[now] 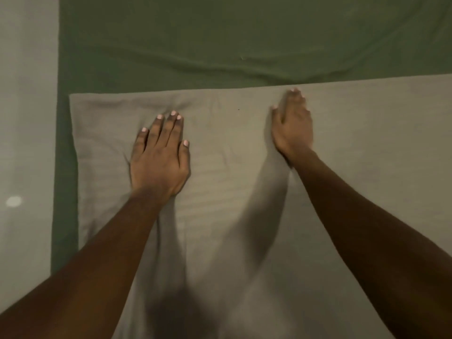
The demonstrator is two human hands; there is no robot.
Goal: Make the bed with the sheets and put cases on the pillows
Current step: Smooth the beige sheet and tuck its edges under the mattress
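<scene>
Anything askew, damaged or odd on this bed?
Nothing damaged or spilled. The green sheet has loose wrinkles just beyond the beige cloth, which puckers around the left hand pressing it; the right hand is motion-blurred.

No text, label, brand, number or sign was legible in the head view. The plain grey fabric bed covering (220,148) and the plain olive-green fabric bed sheet (220,33) carried no readable marking.
</scene>
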